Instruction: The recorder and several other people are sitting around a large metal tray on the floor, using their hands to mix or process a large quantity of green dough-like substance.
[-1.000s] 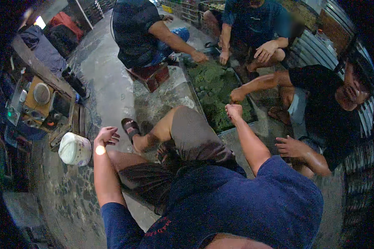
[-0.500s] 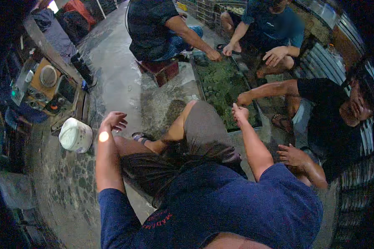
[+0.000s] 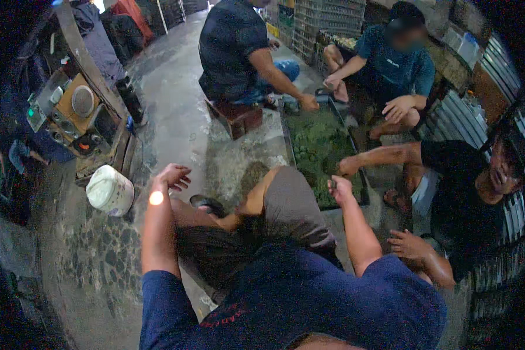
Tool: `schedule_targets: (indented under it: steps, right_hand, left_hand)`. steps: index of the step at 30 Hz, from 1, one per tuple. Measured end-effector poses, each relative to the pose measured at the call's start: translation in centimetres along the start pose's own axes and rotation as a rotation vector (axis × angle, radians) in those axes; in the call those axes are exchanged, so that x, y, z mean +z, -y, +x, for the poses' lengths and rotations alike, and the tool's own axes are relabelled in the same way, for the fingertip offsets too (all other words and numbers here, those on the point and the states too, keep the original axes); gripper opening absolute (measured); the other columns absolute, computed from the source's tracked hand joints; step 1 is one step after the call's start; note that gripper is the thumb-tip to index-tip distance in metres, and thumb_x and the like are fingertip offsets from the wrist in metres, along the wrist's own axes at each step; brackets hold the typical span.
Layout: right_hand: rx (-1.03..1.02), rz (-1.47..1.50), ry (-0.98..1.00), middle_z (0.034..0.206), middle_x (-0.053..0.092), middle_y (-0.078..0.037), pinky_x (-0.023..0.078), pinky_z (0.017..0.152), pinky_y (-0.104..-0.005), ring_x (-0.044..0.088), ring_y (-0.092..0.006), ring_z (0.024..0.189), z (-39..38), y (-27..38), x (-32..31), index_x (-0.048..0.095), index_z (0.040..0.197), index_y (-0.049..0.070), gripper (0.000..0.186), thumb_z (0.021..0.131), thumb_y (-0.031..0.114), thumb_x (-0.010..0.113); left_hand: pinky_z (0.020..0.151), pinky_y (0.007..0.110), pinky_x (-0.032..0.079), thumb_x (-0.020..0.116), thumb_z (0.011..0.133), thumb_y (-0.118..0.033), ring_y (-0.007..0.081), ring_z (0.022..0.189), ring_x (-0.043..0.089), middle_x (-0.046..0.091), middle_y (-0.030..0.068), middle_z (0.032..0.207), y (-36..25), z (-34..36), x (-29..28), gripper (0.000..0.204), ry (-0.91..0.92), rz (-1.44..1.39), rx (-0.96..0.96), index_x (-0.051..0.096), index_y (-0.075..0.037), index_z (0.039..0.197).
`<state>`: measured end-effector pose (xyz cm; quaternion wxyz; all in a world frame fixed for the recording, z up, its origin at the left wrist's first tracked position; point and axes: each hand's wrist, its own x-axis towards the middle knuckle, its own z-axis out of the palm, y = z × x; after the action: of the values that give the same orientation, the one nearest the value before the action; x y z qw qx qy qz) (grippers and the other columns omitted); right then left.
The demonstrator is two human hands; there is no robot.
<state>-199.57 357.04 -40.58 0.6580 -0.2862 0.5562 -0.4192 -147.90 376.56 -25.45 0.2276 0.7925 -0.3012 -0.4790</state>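
My right hand point(image 3: 339, 188) is closed on a small dark lump just beside the near part of a long dark tray point(image 3: 364, 195), which holds greenish, damp, crumbly material point(image 3: 312, 134) with rounded lumps. A co-worker's hand point(image 3: 349, 165) is at the tray's right side, just beyond mine, and another person's hand point(image 3: 309, 102) is over its far end. My left hand point(image 3: 175, 175) hangs loose with fingers apart and nothing in it, above my bent left leg.
Co-workers in black point(image 3: 455, 204), teal point(image 3: 399, 70) and dark clothing point(image 3: 227, 52) sit round the tray, one on a reddish-brown box point(image 3: 233, 116). At left are a white bucket point(image 3: 108, 189) and speakers point(image 3: 70, 116). Stacked crates point(image 3: 326, 29) stand behind.
The view has shifted, so the tray and people sit lower in the picture. The teal-shirted person's hand has moved up, away from the material. A dark lump now shows in my right hand.
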Motion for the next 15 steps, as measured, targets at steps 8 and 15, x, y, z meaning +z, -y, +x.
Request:
schedule_targets:
  steps: [8, 15]
  right_hand:
    - [0.072, 0.088, -0.039, 0.055, 0.045, -0.005, 0.028, 0.039, -0.0266, 0.038, -0.0156, 0.043, -0.5, -1.0, -2.4, 0.048, 0.067, 0.010, 0.037, 0.084, 0.043, 0.050]
    - [-0.113, -0.290, -0.344, 0.038, 0.037, -0.002, 0.027, 0.031, -0.0318, 0.032, -0.0170, 0.030, 0.5, -1.7, -3.1, 0.046, 0.051, 0.012, 0.053, 0.080, 0.056, 0.047]
  left_hand:
    - [0.051, 0.027, 0.045, 0.060, 0.081, -0.018, 0.0118, 0.059, 0.055, 0.061, 0.0039, 0.076, -5.3, 1.4, -0.8, 0.037, -0.252, -0.152, 0.701, 0.053, -0.008, 0.115]
    - [0.071, 0.027, 0.044, 0.059, 0.080, -0.018, 0.0132, 0.076, 0.055, 0.060, 0.0071, 0.085, -26.3, -17.1, -0.7, 0.050, -0.855, 0.207, 1.439, 0.041, -0.008, 0.126]
